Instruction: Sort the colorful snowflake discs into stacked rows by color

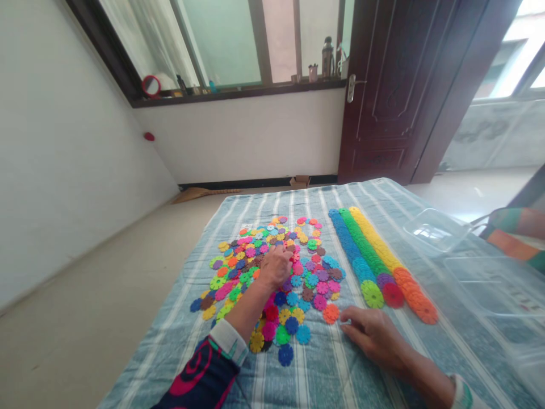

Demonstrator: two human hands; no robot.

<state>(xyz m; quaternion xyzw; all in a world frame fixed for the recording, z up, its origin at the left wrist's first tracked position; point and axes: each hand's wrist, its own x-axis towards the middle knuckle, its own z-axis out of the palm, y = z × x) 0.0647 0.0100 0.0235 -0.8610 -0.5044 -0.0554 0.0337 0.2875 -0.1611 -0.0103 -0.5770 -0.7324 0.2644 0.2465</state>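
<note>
Colourful flower-edged plastic discs lie in a loose spread on the striped blue-grey cloth. Over the middle of this spread is my left hand, its fingers bent down among the discs; whether it grips one is hidden. My right hand rests near the cloth, just right of an orange disc, with thumb and fingers curved and a small gap between them. Beyond it, overlapping discs form long rows: blue, green and yellow, with lime, purple, red and orange discs at their near ends.
Clear plastic containers stand on the right of the cloth, beside an orange and green striped item. A dark red door and a window sill with a flask are behind the table.
</note>
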